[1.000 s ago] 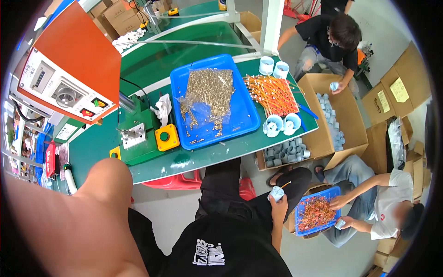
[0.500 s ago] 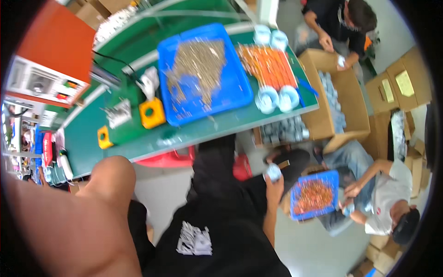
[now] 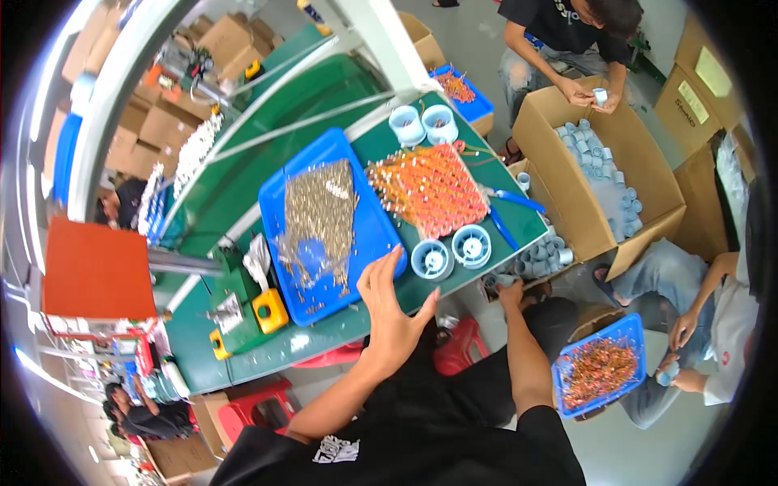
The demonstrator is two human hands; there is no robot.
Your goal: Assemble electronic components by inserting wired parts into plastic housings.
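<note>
My left hand (image 3: 393, 312) hovers over the table's front edge, thumb and fingers spread, holding nothing. Just beyond it are a blue tray (image 3: 374, 219) of small brass-coloured pins and two light blue plastic cups, one a round cup with a spoked inside (image 3: 432, 260), the other a similar cup (image 3: 472, 246). My right hand (image 3: 510, 295) reaches below the table edge, at a low carton of grey-blue cups (image 3: 535, 264). Its fingertips are partly hidden among the cups, so its grip does not show clearly. Behind the two cups lies a stack of orange-wired parts (image 3: 433, 188).
Blue-handled pliers (image 3: 519, 200) lie at the table's right corner. A green hand press with a yellow block (image 3: 270, 310) stands left of the tray. Beyond the table, a person handles a cup above a large carton (image 3: 559, 202). Another person sits right, by a blue tray of orange parts (image 3: 636, 324).
My left arm, blurred at lower left before, has come over the table edge with its hand open. My right hand, which held a light blue cup, has moved to the low carton.
</note>
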